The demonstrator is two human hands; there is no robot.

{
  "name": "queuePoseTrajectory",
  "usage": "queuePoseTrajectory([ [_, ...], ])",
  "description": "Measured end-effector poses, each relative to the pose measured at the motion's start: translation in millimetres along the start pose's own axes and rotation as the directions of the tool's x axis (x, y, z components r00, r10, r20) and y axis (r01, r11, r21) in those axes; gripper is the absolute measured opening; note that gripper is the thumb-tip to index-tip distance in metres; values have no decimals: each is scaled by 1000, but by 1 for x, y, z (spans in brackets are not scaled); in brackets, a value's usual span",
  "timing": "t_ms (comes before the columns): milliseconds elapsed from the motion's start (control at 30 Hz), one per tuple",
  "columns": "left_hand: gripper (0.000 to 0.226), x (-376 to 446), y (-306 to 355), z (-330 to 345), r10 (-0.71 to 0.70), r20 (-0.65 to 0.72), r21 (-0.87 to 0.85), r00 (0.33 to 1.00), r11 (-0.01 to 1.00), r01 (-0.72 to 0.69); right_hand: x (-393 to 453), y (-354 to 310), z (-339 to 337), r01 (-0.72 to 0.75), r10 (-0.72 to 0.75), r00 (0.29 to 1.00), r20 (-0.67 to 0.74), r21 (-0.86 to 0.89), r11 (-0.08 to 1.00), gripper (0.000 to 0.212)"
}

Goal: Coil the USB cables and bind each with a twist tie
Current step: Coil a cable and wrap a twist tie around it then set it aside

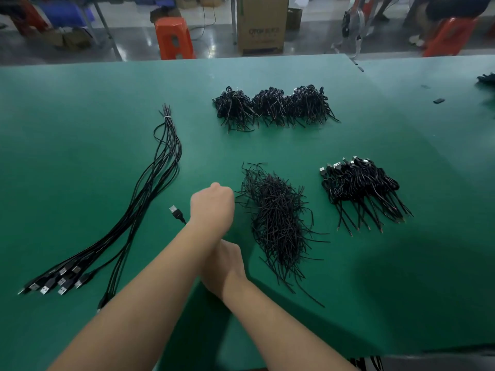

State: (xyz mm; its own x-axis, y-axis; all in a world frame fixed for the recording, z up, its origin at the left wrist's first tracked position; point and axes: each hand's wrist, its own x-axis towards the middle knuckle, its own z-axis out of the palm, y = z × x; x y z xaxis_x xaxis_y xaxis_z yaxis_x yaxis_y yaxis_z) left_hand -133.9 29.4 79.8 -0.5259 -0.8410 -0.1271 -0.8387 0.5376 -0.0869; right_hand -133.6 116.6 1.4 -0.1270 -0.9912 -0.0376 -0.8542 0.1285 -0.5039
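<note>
Green table (80, 183) lies open leftward; left hand (213, 203) seemingly fisted beside twist ties (276, 218), right hand (223, 266) indiscernible.

left hand (212, 203) fisted; forearms crossed, right hand (223, 266) beneath

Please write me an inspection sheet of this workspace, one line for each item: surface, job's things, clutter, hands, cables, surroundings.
Surface: green table, a seam at far right.
Job's things: loose cables at left, tied at the far end, plugs near; twist ties piled in the middle; coiled bundles at right and more coiled bundles farther back.
Clutter: small dark piece at far right.
Hands: left hand reaches across to the ties, fingers hidden; right hand lies under the left forearm, grip hidden.
Cables: one USB plug sticks out beside the left wrist.
Surroundings: orange stool, cardboard box, a seated person at far right.
</note>
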Motion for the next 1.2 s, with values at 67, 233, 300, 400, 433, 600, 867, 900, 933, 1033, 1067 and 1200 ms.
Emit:
queuePoseTrajectory([
  [67,26,-11,-7,-11,2,-99,52,995,999,4,0,-1,2,-11,11,1000,-20,9,1000,14],
  [233,5,-34,-41,-23,-132,-557,-358,820,929,-93,-2,3,4,-79,112,978,-177,187,979,24],
  [300,5,-37,-63,-22,-345,-517,-640,783,764,-86,-3,5,3,-108,163,969,-187,274,956,30],
  [400,11,-44,-90,-2,-527,-284,-869,801,495,19,0,8,0,-154,211,969,-128,356,922,33],
  [433,11,-47,-94,8,-525,-216,-883,823,466,66,2,9,-2,-169,223,970,-100,387,906,34],
  [600,13,-60,-85,54,-438,1,-879,899,428,210,3,13,-15,-167,180,983,28,530,831,34],
  [867,15,-69,-61,59,-265,-56,-878,963,473,79,0,17,-27,-174,150,985,88,527,832,27],
  [900,16,-70,-61,59,-254,-63,-876,965,478,68,0,17,-28,-176,157,984,83,540,823,26],
  [933,16,-71,-62,60,-246,-65,-877,967,477,62,0,17,-30,-178,160,984,81,555,813,26],
  [1033,19,-74,-62,60,-242,-68,-881,968,470,56,0,16,-32,-172,159,984,75,582,795,27],
  [1067,18,-74,-62,60,-243,-74,-875,967,481,54,0,16,-32,-171,165,984,65,592,787,27],
  [1200,4,-80,-59,52,-182,-182,-727,966,686,-8,3,14,-33,-205,234,972,34,615,762,31],
])
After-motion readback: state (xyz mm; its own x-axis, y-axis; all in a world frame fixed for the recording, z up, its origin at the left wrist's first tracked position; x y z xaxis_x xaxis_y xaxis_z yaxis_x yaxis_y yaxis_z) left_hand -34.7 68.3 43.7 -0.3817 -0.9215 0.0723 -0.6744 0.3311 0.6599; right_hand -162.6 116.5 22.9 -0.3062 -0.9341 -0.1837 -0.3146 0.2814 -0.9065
